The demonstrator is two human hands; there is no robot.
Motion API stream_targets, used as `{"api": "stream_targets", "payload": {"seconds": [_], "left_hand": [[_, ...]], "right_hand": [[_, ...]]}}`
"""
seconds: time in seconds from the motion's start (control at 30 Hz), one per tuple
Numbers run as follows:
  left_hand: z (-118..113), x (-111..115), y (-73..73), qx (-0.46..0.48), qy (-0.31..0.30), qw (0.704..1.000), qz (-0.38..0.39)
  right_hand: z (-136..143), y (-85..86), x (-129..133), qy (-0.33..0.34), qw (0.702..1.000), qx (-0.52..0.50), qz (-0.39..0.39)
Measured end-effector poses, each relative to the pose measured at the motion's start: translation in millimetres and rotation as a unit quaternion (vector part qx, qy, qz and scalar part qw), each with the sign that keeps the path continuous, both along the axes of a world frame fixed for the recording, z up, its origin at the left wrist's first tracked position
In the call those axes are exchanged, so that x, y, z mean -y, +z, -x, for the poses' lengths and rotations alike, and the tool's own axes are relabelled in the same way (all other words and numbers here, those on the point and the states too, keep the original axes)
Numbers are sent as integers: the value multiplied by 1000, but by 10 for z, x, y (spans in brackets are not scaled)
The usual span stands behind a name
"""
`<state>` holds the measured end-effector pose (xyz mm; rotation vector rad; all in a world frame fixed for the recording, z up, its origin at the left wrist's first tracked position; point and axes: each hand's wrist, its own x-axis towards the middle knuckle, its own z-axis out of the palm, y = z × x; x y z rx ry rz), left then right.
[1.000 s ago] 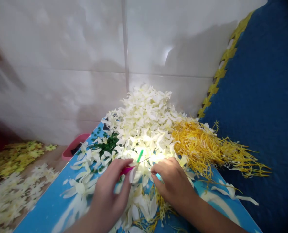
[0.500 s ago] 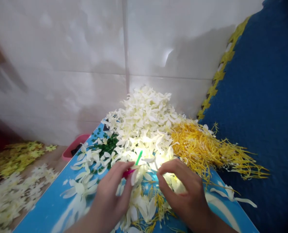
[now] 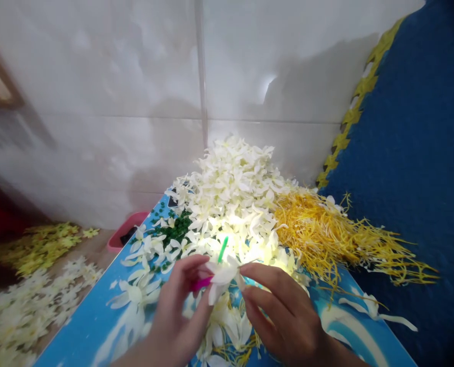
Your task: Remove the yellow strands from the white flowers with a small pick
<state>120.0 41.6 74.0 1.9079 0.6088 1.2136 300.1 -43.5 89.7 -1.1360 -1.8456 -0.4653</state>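
My left hand (image 3: 186,306) is closed, thumb and fingers around a small bright pink piece (image 3: 201,284) and at the left edge of a white artificial flower (image 3: 223,274). A thin green stick (image 3: 222,250) slants up behind the flower; whether it joins the pink piece I cannot tell. From the right, my right hand (image 3: 284,311) pinches the flower's other side between thumb and fingertips. Below the hands lie loose white petals (image 3: 227,326) and yellow stamen strands (image 3: 242,351). Straight behind them rises a big heap of white flowers (image 3: 234,188).
Yellow strands (image 3: 318,234) are piled at the right of the blue table (image 3: 77,331). Small green pieces (image 3: 177,227) lie left of the heap. A pink tub (image 3: 122,229), yellow flowers (image 3: 39,244) and white flowers (image 3: 39,300) are on the floor at left. A blue mat (image 3: 414,137) leans at right.
My right hand has moved left and its fingers have closed at the white flower, which now shows more fully between both hands. The view has shifted slightly.
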Motion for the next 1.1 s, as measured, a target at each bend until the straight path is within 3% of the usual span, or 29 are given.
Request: {"api": "stream_targets", "payload": {"seconds": [0.17, 0.27, 0.4, 0.57, 0.73, 0.9, 1.03, 1.1], "left_hand": [[31, 53, -4, 43, -22, 998, -47], [20, 71, 8, 62, -38, 995, -72], [-14, 102, 32, 72, -64, 990, -105], [-13, 125, 16, 96, -84, 986, -110], [14, 165, -41, 92, -43, 986, -130], [-73, 238, 46, 128, -8, 984, -121], [-41, 214, 61, 124, -33, 981, -149], [24, 185, 14, 132, -8, 983, -129]], "right_hand": [[87, 39, 15, 51, 998, 24, -6], [113, 25, 37, 67, 992, -103, 19], [121, -2, 53, 66, 929, -339, 132], [160, -30, 18, 163, 885, -406, 161], [239, -75, 29, 131, 889, -418, 133], [272, -56, 67, 93, 900, -415, 95], [239, -22, 74, 123, 899, -407, 103], [219, -11, 68, 127, 902, -399, 103]]}}
